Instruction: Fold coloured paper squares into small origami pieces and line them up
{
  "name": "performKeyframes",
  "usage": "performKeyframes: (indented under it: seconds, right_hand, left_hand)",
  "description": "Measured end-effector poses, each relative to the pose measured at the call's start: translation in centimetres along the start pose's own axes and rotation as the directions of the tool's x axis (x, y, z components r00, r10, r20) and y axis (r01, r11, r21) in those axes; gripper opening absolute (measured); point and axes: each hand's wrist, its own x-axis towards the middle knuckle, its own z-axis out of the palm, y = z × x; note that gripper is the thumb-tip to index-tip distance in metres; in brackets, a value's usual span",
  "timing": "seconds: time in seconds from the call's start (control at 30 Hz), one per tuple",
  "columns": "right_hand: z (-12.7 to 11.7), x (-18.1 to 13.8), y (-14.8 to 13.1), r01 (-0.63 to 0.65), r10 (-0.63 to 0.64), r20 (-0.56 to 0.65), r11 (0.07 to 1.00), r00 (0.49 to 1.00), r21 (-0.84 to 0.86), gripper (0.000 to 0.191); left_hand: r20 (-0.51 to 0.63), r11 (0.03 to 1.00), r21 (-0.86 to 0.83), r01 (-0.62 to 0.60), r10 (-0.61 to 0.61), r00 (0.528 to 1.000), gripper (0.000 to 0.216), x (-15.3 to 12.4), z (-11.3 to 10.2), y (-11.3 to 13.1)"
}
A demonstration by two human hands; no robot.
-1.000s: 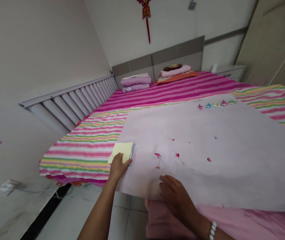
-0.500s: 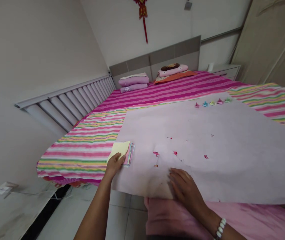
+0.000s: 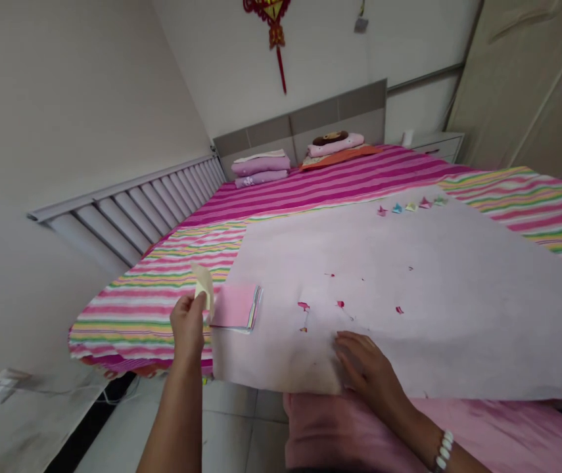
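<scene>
My left hand [image 3: 187,325] pinches a pale yellow sheet of paper [image 3: 204,281], which is curled and raised just left of a paper stack [image 3: 234,305]. Pink paper tops that stack, with edges of other colours showing at its right side. My right hand [image 3: 370,369] rests on the near edge of a large pale sheet [image 3: 478,309], its fingers stretched out and nothing visible in them. Ahead of this hand, small red scraps or marks [image 3: 340,304] are scattered over the sheet.
Several small folded paper pieces [image 3: 411,207] in pink, blue, yellow and green form a row at the sheet's far edge. Striped bedding [image 3: 137,302] lies around the sheet. A white radiator [image 3: 127,210] stands along the left wall. Pink fabric [image 3: 330,433] hangs below the near edge.
My left hand has lifted the yellow sheet off the stack and moved it left, uncovering pink paper. My right hand stays in about the same place.
</scene>
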Motion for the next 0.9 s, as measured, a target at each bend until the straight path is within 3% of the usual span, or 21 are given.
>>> performKeyframes:
  seconds: [0.1,0.17,0.23,0.3,0.4,0.53,0.63,0.73,0.8,0.83,0.9]
  right_hand:
    - [-0.6,1.1,-1.1,-0.145,0.141,0.032,0.976,0.989,0.163,0.017]
    - [-1.3,2.1,-2.1,-0.251,0.243,0.065,0.93,0.968,0.269,0.017]
    - [-2.3,2.9,-3.2,-0.317,0.306,0.088,0.877,0.948,0.36,0.019]
    - [-3.4,3.6,-4.2,-0.377,0.36,0.127,0.81,0.924,0.449,0.021]
    - [-4.9,4.0,-5.3,-0.438,0.414,0.186,0.674,0.891,0.596,0.024]
    - [-6.1,4.1,-6.1,-0.472,0.424,0.269,0.504,0.865,0.723,0.03]
    - [-6.6,4.0,-6.2,-0.48,0.389,0.324,0.423,0.862,0.769,0.035]
    - [-6.8,3.8,-5.8,-0.487,0.401,0.334,0.383,0.853,0.785,0.038]
    - [-6.8,3.5,-5.6,-0.481,0.429,0.318,0.352,0.846,0.803,0.044]
    - [-6.7,3.2,-5.5,-0.469,0.432,0.311,0.328,0.846,0.82,0.048]
    - [-6.6,2.6,-5.5,-0.446,0.41,0.322,0.254,0.853,0.858,0.055]
  left_hand:
    - [0.107,0.976,-0.208,0.063,-0.041,0.993,0.019,-1.9,1.0,2.8]
    - [0.332,0.773,-0.543,0.329,-0.162,0.929,0.021,-3.8,2.2,4.2]
    - [0.469,0.602,-0.612,0.513,-0.247,0.848,0.026,-6.0,3.6,5.0]
    - [0.559,0.523,-0.588,0.617,-0.288,0.777,0.028,-8.2,5.0,5.2]
    - [0.641,0.529,-0.523,0.668,-0.273,0.717,0.025,-11.3,7.1,4.8]
    - [0.738,0.669,-0.412,0.618,-0.153,0.657,0.022,-14.8,8.9,4.2]
    - [0.792,0.832,-0.324,0.451,-0.022,0.61,0.024,-16.7,9.3,4.3]
    - [0.75,0.967,-0.247,0.062,0.15,0.644,0.016,-17.7,9.2,4.4]
    - [0.689,0.943,-0.206,-0.263,0.331,0.645,0.011,-18.1,9.1,4.2]
    - [0.665,0.888,-0.193,-0.417,0.431,0.609,0.011,-18.3,9.1,4.1]
    - [0.66,0.731,-0.184,-0.657,0.587,0.468,0.014,-18.9,9.3,3.8]
